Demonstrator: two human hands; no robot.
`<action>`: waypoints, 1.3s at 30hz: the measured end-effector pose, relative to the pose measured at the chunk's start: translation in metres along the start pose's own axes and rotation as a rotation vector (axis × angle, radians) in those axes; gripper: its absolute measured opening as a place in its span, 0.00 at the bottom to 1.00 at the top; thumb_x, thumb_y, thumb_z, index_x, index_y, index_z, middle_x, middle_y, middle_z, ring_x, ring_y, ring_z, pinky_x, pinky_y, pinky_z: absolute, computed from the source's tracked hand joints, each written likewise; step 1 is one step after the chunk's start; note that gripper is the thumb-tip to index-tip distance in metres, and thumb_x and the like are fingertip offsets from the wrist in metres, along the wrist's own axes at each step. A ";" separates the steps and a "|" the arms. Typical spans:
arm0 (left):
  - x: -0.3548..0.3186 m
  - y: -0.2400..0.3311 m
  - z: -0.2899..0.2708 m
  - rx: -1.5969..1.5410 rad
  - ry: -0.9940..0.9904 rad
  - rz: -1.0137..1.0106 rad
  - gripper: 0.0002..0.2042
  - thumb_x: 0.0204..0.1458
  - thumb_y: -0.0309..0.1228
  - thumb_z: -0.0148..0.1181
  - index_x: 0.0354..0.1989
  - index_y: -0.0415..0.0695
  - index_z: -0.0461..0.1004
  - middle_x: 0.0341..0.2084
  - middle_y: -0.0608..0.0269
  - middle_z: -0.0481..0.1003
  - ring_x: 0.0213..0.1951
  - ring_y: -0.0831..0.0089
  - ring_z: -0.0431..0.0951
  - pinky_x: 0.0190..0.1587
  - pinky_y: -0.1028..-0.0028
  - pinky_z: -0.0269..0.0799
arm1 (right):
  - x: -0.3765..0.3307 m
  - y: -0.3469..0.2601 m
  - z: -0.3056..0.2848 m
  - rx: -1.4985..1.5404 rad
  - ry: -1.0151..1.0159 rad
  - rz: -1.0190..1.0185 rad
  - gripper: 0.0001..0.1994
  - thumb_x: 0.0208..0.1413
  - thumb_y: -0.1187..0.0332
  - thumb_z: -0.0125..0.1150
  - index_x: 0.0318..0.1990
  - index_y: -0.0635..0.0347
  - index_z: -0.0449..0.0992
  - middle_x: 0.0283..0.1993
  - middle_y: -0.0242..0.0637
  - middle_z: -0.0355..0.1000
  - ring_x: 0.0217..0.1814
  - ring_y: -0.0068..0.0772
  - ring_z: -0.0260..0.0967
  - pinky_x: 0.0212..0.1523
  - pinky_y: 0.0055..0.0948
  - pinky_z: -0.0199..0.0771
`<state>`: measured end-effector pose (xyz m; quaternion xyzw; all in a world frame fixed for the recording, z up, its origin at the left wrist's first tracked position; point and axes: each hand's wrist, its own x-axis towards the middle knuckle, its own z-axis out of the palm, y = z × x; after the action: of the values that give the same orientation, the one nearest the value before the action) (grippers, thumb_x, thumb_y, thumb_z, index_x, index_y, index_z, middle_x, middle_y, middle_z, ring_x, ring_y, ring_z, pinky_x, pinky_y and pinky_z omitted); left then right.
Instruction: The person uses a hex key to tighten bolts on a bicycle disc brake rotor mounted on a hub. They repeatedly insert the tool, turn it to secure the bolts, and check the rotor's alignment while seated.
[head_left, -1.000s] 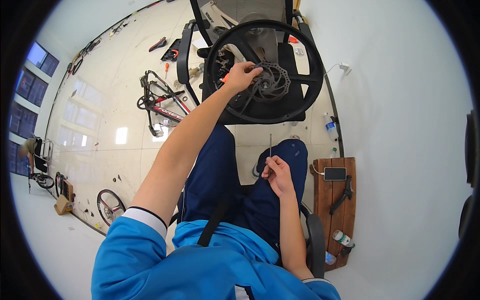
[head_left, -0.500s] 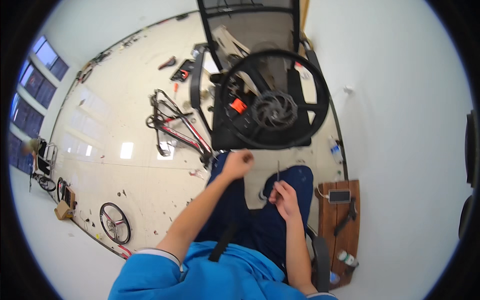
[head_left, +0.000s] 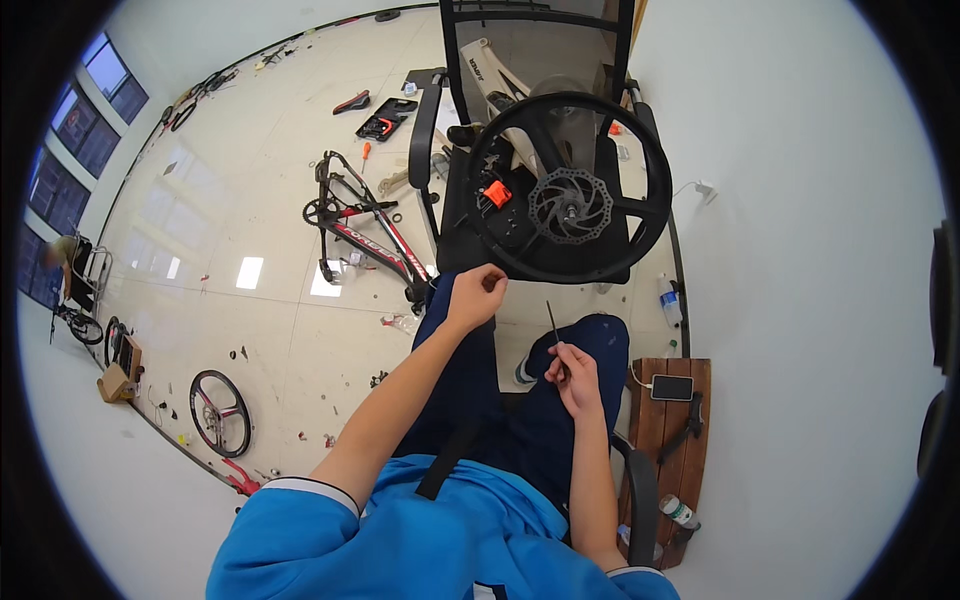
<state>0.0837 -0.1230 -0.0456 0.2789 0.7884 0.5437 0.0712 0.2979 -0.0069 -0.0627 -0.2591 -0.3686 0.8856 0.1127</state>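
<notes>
White capitals along dark tube of black-and-red bicycle frame (head_left: pixel 372 246) on tiled floor (head_left: pixel 260 180); more white marks near frame's lower end. Dark lettering on cream frame part (head_left: pixel 490 74) on office chair (head_left: pixel 460 240). Blue-and-white label on floor bottle (head_left: pixel 670 302), green-and-white on bench bottle (head_left: pixel 680 512): print too small.

The person wears a bright blue short-sleeved shirt (head_left: pixel 400 540) with white, dark-edged cuffs (head_left: pixel 315 487) at 5 and 7 o'clock; navy trousers (head_left: pixel 470 400), pale marks on one knee; a black strap (head_left: pixel 436 478) towards 6 o'clock.
</notes>
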 end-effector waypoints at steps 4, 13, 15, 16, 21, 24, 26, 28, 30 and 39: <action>-0.010 -0.023 -0.020 0.063 0.053 0.076 0.05 0.50 0.26 0.62 0.30 0.37 0.77 0.18 0.63 0.76 0.21 0.80 0.75 0.27 0.78 0.69 | 0.000 0.001 0.002 -0.086 0.006 -0.008 0.11 0.63 0.66 0.57 0.38 0.67 0.77 0.20 0.33 0.71 0.20 0.21 0.64 0.26 0.22 0.67; -0.002 -0.035 -0.005 -0.291 -0.194 -0.204 0.12 0.57 0.33 0.59 0.40 0.34 0.78 0.28 0.60 0.80 0.32 0.77 0.79 0.37 0.78 0.74 | 0.006 -0.002 0.021 -0.105 0.053 -0.015 0.12 0.65 0.65 0.53 0.38 0.67 0.77 0.19 0.32 0.70 0.20 0.18 0.62 0.26 0.20 0.65; -0.003 -0.023 0.019 -0.522 -0.330 -0.357 0.14 0.60 0.34 0.57 0.44 0.32 0.76 0.34 0.57 0.79 0.37 0.75 0.79 0.42 0.76 0.75 | 0.015 -0.005 0.027 -0.157 0.121 -0.036 0.13 0.65 0.64 0.53 0.38 0.67 0.77 0.18 0.31 0.67 0.18 0.19 0.60 0.23 0.20 0.63; -0.001 -0.011 0.030 -0.581 -0.363 -0.392 0.16 0.61 0.34 0.56 0.46 0.31 0.75 0.37 0.55 0.79 0.39 0.73 0.79 0.45 0.75 0.76 | 0.019 -0.009 0.031 -0.200 0.159 -0.041 0.13 0.65 0.64 0.53 0.38 0.67 0.77 0.17 0.30 0.66 0.18 0.19 0.60 0.23 0.20 0.63; 0.024 0.026 0.069 -0.838 -0.440 -0.483 0.16 0.63 0.30 0.53 0.52 0.30 0.70 0.42 0.51 0.77 0.42 0.69 0.80 0.47 0.71 0.77 | 0.049 -0.028 0.037 -0.366 0.233 -0.137 0.13 0.65 0.63 0.54 0.38 0.66 0.77 0.16 0.29 0.63 0.15 0.19 0.59 0.19 0.21 0.59; 0.050 0.042 0.074 -0.885 -0.377 -0.552 0.14 0.62 0.27 0.52 0.52 0.30 0.69 0.40 0.51 0.77 0.42 0.67 0.80 0.47 0.69 0.79 | 0.066 -0.047 0.037 -0.428 0.273 -0.187 0.13 0.64 0.64 0.55 0.43 0.67 0.77 0.17 0.29 0.65 0.15 0.17 0.59 0.20 0.19 0.60; 0.068 0.040 0.077 -0.909 -0.323 -0.560 0.13 0.62 0.26 0.53 0.50 0.30 0.70 0.39 0.51 0.77 0.41 0.65 0.80 0.46 0.69 0.79 | 0.071 -0.059 0.041 -0.485 0.300 -0.236 0.14 0.62 0.67 0.58 0.49 0.68 0.76 0.24 0.30 0.70 0.19 0.15 0.62 0.21 0.18 0.64; 0.084 0.040 0.082 -0.921 -0.311 -0.559 0.13 0.61 0.27 0.55 0.49 0.29 0.71 0.39 0.51 0.77 0.40 0.65 0.80 0.47 0.69 0.80 | 0.076 -0.062 0.050 -0.449 0.339 -0.339 0.16 0.61 0.68 0.59 0.52 0.69 0.74 0.28 0.30 0.72 0.23 0.15 0.64 0.23 0.18 0.67; 0.090 0.041 0.085 -0.890 -0.316 -0.557 0.13 0.61 0.27 0.56 0.48 0.29 0.71 0.39 0.51 0.77 0.40 0.65 0.80 0.46 0.70 0.80 | 0.079 -0.058 0.054 -0.447 0.348 -0.391 0.20 0.59 0.70 0.61 0.56 0.72 0.70 0.35 0.31 0.73 0.29 0.15 0.68 0.27 0.19 0.72; 0.099 0.045 0.087 -0.819 -0.339 -0.546 0.14 0.61 0.28 0.56 0.49 0.29 0.72 0.39 0.51 0.77 0.40 0.65 0.80 0.46 0.69 0.80 | 0.075 -0.052 0.060 -0.457 0.322 -0.404 0.23 0.63 0.73 0.53 0.64 0.72 0.61 0.42 0.37 0.74 0.31 0.17 0.68 0.30 0.19 0.73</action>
<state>0.0538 0.0106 -0.0208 0.0966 0.5326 0.7164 0.4401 0.2030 0.0227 -0.0181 -0.3357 -0.5790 0.6876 0.2816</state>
